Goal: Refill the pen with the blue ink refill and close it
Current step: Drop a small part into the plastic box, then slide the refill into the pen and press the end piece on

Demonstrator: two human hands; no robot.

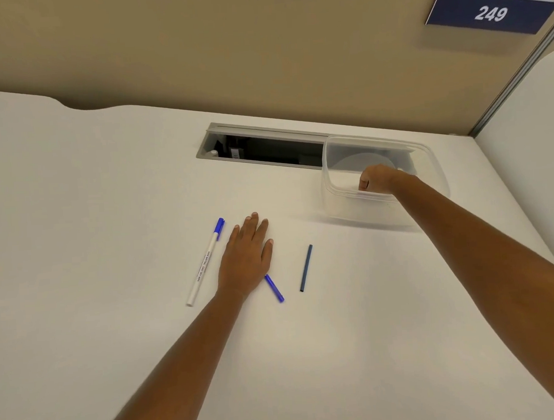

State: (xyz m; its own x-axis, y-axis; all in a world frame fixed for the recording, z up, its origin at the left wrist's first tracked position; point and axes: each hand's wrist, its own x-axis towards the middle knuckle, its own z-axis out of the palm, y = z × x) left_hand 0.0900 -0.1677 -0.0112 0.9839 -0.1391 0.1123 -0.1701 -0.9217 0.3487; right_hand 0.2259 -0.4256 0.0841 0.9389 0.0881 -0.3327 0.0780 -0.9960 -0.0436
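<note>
Blue on a white surface [107, 186], three pieces laid out. Farthest left, pen [204, 267], white barrel, blue tip pointing away, long axis running near-to-far with a slight lean to the right. Just right of it, left hand [246, 259], lying palm down, fingers [254, 225] straight and close together, holding nothing. Peeking out at the heel of that hand, short bright-blue piece [275, 289], probably the pen's end plug, touching or very nearly touching the palm edge; cannot tell which. Further right and clear of the hand, blue ink refill [306, 268], slim dark rod, long axis near-to-far as well, almost parallel to the pen. Over at the far right, right hand [377, 180], curled over the near rim of a clear plastic container [427, 157], gripping it. So: refill sitting off the thumb side of the left hand, between both arms, much nearer the left, and the right busy. Likely next: picking up refill and barrel, then lining up the two axes.
</note>
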